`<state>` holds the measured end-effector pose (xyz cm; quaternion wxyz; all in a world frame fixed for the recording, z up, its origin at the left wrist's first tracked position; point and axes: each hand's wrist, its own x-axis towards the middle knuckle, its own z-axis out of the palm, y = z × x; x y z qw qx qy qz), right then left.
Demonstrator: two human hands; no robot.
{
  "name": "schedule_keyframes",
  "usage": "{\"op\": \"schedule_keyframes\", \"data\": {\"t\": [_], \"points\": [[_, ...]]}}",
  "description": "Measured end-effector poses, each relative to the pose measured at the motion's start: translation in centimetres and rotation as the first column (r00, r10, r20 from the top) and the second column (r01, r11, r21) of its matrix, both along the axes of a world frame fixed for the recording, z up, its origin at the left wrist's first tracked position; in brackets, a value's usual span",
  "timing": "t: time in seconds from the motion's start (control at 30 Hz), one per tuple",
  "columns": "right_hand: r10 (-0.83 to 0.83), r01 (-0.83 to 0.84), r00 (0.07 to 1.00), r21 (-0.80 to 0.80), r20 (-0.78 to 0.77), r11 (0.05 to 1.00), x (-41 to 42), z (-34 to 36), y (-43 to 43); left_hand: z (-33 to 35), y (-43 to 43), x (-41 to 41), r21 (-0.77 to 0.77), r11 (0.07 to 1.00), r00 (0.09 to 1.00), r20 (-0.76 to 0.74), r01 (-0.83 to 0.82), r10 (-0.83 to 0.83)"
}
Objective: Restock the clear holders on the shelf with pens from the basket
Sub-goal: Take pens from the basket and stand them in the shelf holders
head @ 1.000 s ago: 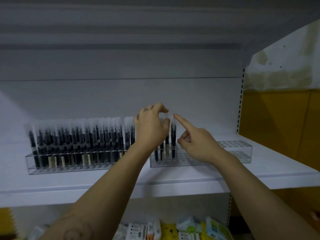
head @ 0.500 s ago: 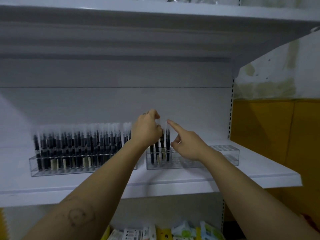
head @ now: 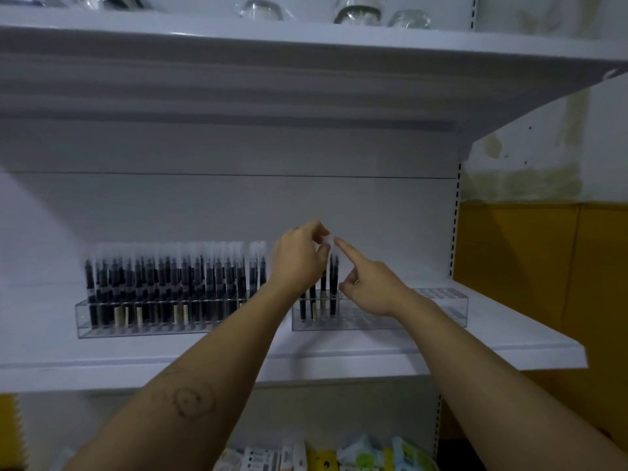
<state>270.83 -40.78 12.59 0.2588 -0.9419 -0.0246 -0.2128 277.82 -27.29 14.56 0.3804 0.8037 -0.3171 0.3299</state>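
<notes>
Worryingly, the left hand [head: 299,261] pinched a pen's cap [head: 326,241] while the right hand [head: 372,288] pointed one straight forefinger [head: 347,252] from three o'clock; a nudge could have tilted neighbouring pens [head: 333,288].

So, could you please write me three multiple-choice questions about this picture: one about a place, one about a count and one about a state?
1. Where do the left hand and the right hand meet?
A. on the top shelf
B. over the left end of the right holder
C. at its right end

2. How many clear holders stand on the shelf?
A. one
B. two
C. four

3. The right holder is:
A. full
B. tipped over
C. mostly empty

Answers:
1 B: both hands are at the few pens standing there.
2 B: the left holder and the right one stand side by side.
3 C: most of its slots hold nothing.
</notes>
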Motion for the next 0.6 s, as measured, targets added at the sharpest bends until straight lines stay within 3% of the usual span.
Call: {"op": "schedule_keyframes", "data": {"t": [0.27, 0.5, 0.6], "points": [[0.002, -0.002, 1.0, -0.008, -0.012, 1.0, 0.0, 0.1, 0.0, 1.0, 0.4, 0.0, 0.063, 0.998, 1.0, -0.007, 0.018, -0.017], [-0.006, 0.006, 1.0, -0.029, -0.015, 1.0, 0.1, 0.2, 0.1, 2.1, 0.5, 0.9, 0.187, 0.981, 0.985, -0.171, 0.054, -0.022], [-0.004, 0.004, 1.0, -0.02, -0.006, 1.0, 0.2, -0.1, -0.1, 1.2, 0.7, 1.1, 0.184, 0.981, 0.987, -0.157, 0.056, -0.026]]}}
